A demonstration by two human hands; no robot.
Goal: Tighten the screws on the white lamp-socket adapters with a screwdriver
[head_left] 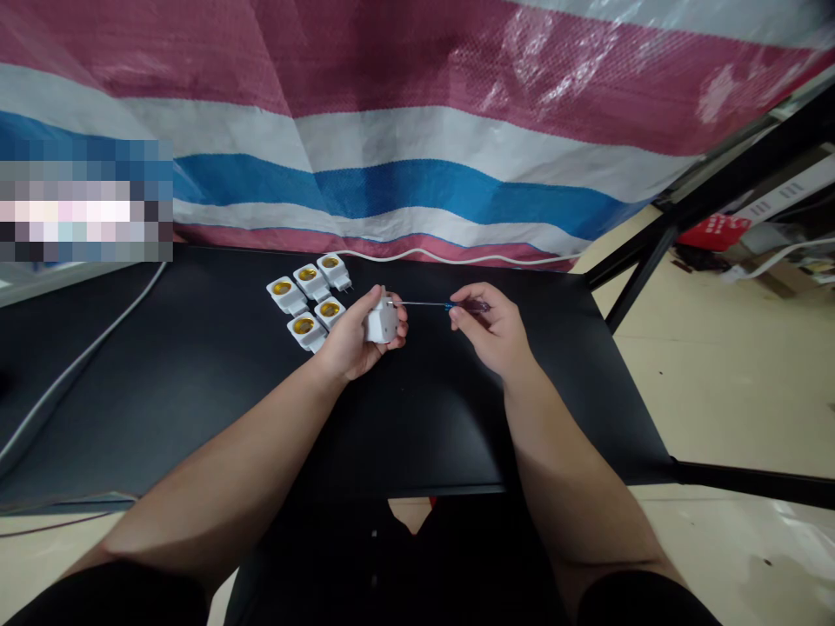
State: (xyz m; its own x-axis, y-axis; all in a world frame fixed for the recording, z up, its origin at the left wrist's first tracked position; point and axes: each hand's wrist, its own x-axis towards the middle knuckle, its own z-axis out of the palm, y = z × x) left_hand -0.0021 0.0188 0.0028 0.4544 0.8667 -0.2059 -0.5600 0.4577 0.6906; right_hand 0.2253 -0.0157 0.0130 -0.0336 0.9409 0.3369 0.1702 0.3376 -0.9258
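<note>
My left hand (356, 339) is closed round a white plug-in lamp socket (382, 322), its flat back turned to the right. In my right hand (490, 326) is a screwdriver (421, 303), gripped by its dark translucent handle with a blue collar. The thin metal shaft runs level to the left, and its tip meets the upper part of the socket's back; the exact contact is too small to make out. Left of my left hand lie several similar white lamp sockets (282, 288) with gold-coloured round openings facing up, and one near socket (306, 329) is close to my wrist.
The work stands on a black table (417, 417). Behind it hangs a striped plastic sheet (391, 187), with a white cable (417, 252) along its foot. Another cable (84, 352) crosses the table's left side. A black metal frame (632, 278) borders the right edge.
</note>
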